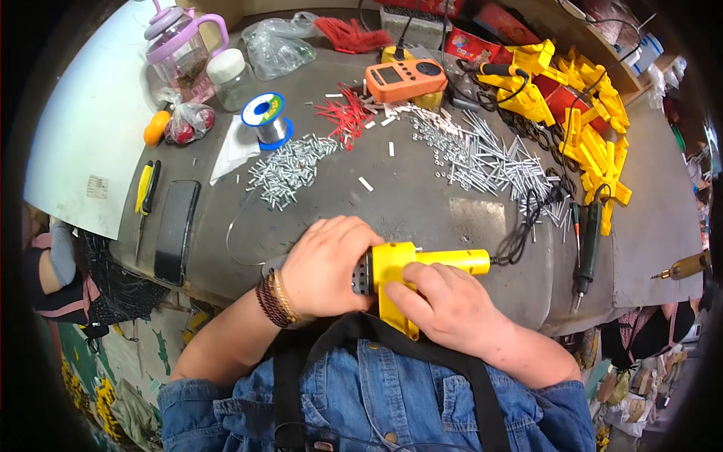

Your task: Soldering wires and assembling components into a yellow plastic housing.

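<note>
At the table's near edge lies a yellow plastic tool housing (393,260) with a handle pointing right and a black cord at its end. A dark perforated metal part (363,276) sticks out of its left side. My left hand (325,260) is closed round that metal part, thumb below and fingers above, against the housing. My right hand (456,310) grips the housing from the near right, its bent fingers pressed on the yellow plastic below the handle. What lies under my right fingers is hidden.
Beyond my hands lie short screws (290,169), long screws (493,162), red sleeved pieces (346,117) and a solder spool (265,124). Yellow housings (599,143) pile up at right, near a soldering iron (590,248). An orange meter (407,79) stands behind; a phone (177,232) lies left.
</note>
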A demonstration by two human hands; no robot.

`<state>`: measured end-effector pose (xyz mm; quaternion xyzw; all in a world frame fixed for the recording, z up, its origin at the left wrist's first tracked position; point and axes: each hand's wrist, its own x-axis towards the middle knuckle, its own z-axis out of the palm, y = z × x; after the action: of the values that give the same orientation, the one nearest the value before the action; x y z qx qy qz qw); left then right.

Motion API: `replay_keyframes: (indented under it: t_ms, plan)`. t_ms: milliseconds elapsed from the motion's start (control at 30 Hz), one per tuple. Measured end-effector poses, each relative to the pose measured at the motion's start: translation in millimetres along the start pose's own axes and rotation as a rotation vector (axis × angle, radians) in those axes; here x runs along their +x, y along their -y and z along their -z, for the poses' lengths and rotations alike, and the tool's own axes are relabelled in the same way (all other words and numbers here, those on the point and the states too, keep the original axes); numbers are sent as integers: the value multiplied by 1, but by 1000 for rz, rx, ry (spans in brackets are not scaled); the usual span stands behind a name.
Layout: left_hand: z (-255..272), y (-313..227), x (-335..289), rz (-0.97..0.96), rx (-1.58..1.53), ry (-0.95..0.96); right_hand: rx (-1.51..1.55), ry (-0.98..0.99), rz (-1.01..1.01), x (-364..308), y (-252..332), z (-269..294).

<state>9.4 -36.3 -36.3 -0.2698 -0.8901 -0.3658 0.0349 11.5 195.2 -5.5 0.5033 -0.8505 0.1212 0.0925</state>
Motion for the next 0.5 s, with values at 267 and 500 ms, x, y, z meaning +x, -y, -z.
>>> replay_keyframes:
  t_ms: [267,500]
  plan:
    - [7,5,2,-120,58,-47,-94,-144,-188,-23,-12,1]
    - [5,15,6,-93,-41,31,128,-115,-239,-23,-6,-9]
